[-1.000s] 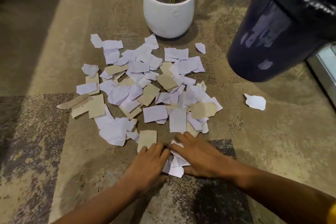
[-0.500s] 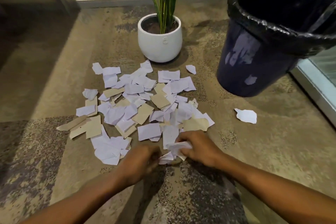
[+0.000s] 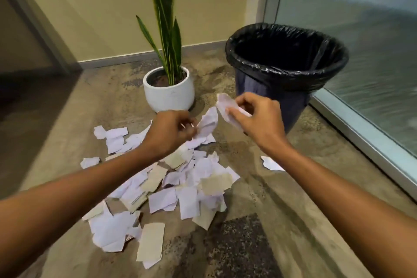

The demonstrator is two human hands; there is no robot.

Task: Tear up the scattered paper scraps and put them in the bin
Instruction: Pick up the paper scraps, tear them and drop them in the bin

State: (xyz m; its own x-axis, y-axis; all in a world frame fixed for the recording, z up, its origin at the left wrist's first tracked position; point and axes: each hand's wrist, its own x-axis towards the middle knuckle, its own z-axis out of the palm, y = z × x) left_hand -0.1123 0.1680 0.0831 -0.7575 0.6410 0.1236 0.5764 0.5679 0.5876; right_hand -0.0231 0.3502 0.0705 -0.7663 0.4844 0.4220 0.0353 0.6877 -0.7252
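We've got both hands up over the floor: left hand [image 3: 173, 130] pinching one crumpled white piece [image 3: 206, 125], right hand [image 3: 255, 115] pinching another [image 3: 223, 106], the two apart. It's thin, limp paper, we judge, near weightless, so we grip close to the torn edge. The rest of the scraps [image 3: 171, 187] lie on the floor beside the lined bin [image 3: 286, 79]
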